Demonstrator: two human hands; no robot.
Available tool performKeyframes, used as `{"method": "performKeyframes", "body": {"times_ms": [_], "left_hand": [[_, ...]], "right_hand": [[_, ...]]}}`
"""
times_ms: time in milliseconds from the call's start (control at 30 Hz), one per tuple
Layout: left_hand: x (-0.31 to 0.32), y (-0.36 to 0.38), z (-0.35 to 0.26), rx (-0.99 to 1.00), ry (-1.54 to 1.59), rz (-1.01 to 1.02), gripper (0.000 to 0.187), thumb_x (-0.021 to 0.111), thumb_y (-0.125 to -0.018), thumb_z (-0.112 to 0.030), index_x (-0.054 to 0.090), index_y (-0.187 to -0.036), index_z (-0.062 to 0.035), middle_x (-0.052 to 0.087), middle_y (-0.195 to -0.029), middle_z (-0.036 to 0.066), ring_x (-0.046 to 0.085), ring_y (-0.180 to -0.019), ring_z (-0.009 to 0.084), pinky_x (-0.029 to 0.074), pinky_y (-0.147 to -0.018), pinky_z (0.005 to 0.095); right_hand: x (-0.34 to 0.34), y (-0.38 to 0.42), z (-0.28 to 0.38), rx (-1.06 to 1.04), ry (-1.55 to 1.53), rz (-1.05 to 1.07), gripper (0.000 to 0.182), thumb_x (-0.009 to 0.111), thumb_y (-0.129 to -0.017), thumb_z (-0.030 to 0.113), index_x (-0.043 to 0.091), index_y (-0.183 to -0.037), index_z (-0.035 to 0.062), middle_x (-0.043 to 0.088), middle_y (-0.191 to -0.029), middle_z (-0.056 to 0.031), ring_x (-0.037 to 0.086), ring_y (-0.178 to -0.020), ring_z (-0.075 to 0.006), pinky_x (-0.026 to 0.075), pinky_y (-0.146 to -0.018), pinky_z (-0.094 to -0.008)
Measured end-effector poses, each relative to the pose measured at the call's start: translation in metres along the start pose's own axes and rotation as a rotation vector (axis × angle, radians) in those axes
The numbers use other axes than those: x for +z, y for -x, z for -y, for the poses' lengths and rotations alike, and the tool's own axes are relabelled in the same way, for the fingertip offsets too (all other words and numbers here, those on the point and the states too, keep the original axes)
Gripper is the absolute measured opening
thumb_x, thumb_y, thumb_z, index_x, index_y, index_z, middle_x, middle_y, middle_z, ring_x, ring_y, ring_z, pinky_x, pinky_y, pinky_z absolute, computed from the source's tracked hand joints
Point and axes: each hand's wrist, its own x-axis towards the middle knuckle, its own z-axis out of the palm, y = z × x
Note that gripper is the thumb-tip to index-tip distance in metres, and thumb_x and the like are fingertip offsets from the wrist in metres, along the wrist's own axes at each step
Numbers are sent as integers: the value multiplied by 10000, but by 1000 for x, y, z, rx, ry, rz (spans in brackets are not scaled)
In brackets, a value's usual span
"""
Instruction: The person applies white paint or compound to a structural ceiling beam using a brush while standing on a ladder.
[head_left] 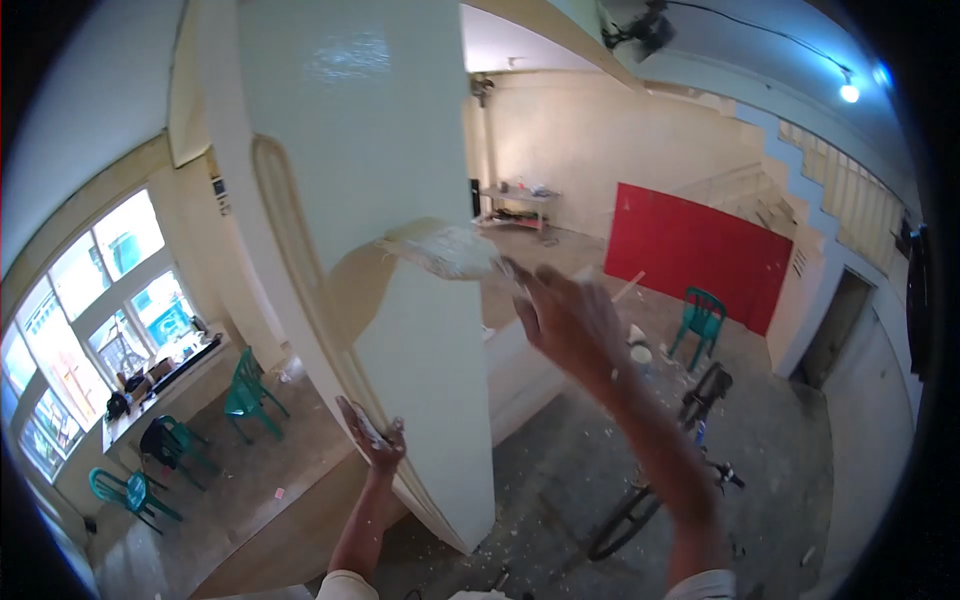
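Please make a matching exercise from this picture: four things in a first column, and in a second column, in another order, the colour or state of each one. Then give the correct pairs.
Column one:
1. right hand
2. left hand
3. big board by the far wall
4. plastic chair near that board

Column two:
a. red
b. grips the lower edge of the white pillar
c. green
d. holds a paint brush against the white pillar

Pairs: 1-d, 2-b, 3-a, 4-c
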Motion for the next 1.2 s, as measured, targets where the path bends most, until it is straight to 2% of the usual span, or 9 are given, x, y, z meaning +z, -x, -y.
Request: {"method": "performKeyframes", "body": {"times_ms": [133, 267, 500, 633, 700, 800, 967, 1033, 1200], "left_hand": [[10, 12, 0, -85, 167, -60, 653, 483, -775, -238, 129, -1258, 23, 132, -1309, 205, 143, -1213, 332, 168, -969, 404], [2, -1, -21, -52, 143, -73, 599, 428, -810, -264, 146, -1257, 16, 140, -1305, 215, 166, -1204, 351, 190, -962, 415], [7, 23, -44, -453, 127, -106, 540, 376, -837, -246, 162, -1255, 20, 149, -1314, 177, 162, -1213, 298, 154, -980, 366], [34, 135, -92, -425, 114, -60, 512, 372, -842, -216, 170, -1254, 12, 145, -1312, 174, 159, -1212, 293, 153, -974, 400], [28, 206, -209, -455, 768, 599, 327, 449, -776, -155, 366, -1058, -11, 335, -1144, 136, 338, -1033, 231, 289, -852, 338], [16, 278, -303, -495, 1628, 1553, 262, 520, -726, -79, 535, -980, -13, 500, -1058, 86, 501, -909, 143, 412, -759, 266], [-32, 317, -449, -255, 1811, 1783, 388, 416, -830, -234, 405, -1124, 18, 460, -1115, 109, 424, -1014, 171, 352, -834, 285], [-38, 346, -472, 530, 1803, 1735, 333, 401, -805, -213, 460, -1067, -16, 477, -1068, 152, 462, -959, 240, 351, -821, 332], [-97, 288, -485, 487, 1788, 1869, 365, 434, -786, -316, 498, -1006, -32, 521, -920, 134, 496, -824, 230, 384, -711, 342]], "right_hand": [[43, 152, 0, 639, -521, 3, 321, 554, -736, 282, 540, -883, -4, 560, -693, -149, 556, -601, -279, 421, -507, -345], [52, 304, 35, 1200, -776, 185, 264, 600, -717, 267, 569, -814, 23, 541, -554, -27, 462, -497, -68, 385, -467, -258], [-38, 436, 97, 1289, -407, 742, 517, 600, -720, 327, 435, -1118, 42, 453, -1118, -132, 484, -926, -278, 398, -772, -349], [-77, 504, 121, 1105, -226, 897, 400, 570, -736, 310, 502, -1044, 63, 507, -1058, -91, 518, -870, -252, 411, -722, -320], [-102, 495, 141, 1553, -440, 151, 337, 562, -749, 297, 529, -955, 33, 562, -820, -60, 526, -734, -201, 408, -626, -305], [-108, 531, 139, 1358, -316, -142, 301, 565, -754, 303, 551, -896, 38, 525, -671, -21, 491, -649, -146, 392, -569, -285], [-142, 548, 138, 1588, -457, -306, 308, 537, -783, 285, 536, -1001, 67, 549, -810, -44, 486, -688, -118, 386, -577, -265], [-147, 565, 148, 1055, 49, -283, 316, 516, -801, 238, 492, -1060, 59, 517, -950, -59, 488, -802, -124, 386, -654, -287], [-172, 580, 190, 1518, -283, -610, 493, 536, -781, 230, 331, -1207, 91, 422, -1134, -103, 431, -978, -196, 327, -834, -375]]}}
